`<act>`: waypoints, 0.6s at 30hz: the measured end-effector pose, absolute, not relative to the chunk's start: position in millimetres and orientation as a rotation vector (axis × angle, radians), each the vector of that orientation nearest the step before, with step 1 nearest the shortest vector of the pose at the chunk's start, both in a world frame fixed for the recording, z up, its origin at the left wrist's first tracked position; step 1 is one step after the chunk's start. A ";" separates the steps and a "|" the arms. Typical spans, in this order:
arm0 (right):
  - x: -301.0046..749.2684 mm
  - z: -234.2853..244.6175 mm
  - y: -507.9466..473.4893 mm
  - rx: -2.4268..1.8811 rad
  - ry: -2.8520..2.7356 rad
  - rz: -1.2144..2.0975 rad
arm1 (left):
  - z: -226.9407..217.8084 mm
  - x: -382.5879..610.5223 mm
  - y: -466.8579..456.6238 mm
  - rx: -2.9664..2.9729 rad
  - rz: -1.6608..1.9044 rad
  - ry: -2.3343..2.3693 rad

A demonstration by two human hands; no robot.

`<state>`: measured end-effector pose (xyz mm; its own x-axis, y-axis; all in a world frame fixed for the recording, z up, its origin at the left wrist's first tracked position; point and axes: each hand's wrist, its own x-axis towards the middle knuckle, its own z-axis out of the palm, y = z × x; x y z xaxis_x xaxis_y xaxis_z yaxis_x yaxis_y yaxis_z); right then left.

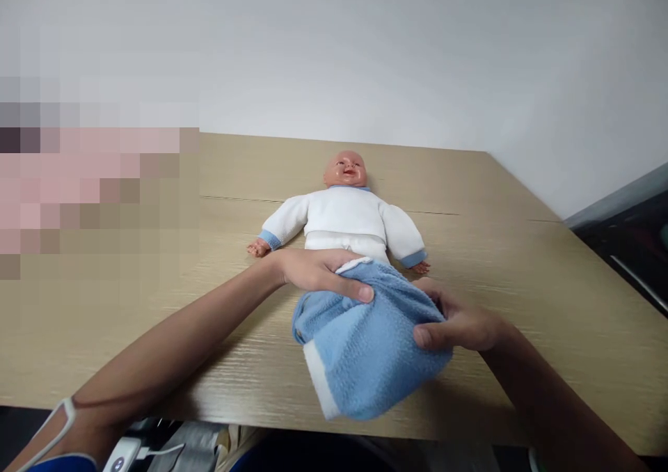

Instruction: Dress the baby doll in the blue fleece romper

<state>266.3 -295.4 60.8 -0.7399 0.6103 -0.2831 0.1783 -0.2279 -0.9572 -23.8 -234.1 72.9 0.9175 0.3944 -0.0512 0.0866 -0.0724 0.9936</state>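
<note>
Head view: left hand [321, 271] pinches blue garment [386, 350] near its white-trimmed upper edge, right hand [467, 324] its side, 2 grips apart, seemingly to keep cloth spread; garment's below white-topped doll [345, 211], face-up on table [522, 270].

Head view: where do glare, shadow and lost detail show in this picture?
Head view: small shiny highlights on the doll's head; head view: glare on the table near its front edge, and a soft shadow there below and right of the blue garment; head view: a pixelated block hides detail at picture left.
</note>
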 end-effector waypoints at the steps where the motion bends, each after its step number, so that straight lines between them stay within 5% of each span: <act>1: 268.1 56.8 -295.7 -0.969 -1.688 1.998 | 73.9 -22.5 -235.7 1.630 0.285 0.400; 10: 259.2 47.0 -296.5 -1.039 -1.358 1.974 | 41.9 -27.9 -236.7 1.220 0.404 0.351; 18: 267.5 43.9 -298.5 -0.863 -1.602 2.175 | 46.8 -26.3 -227.0 1.455 0.270 0.312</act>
<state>267.5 -298.5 43.9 -0.7726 0.5671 -0.2856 0.1046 -0.3301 -0.9382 -26.3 -227.0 46.8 0.9298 0.3653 -0.0445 0.0088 0.0988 0.9951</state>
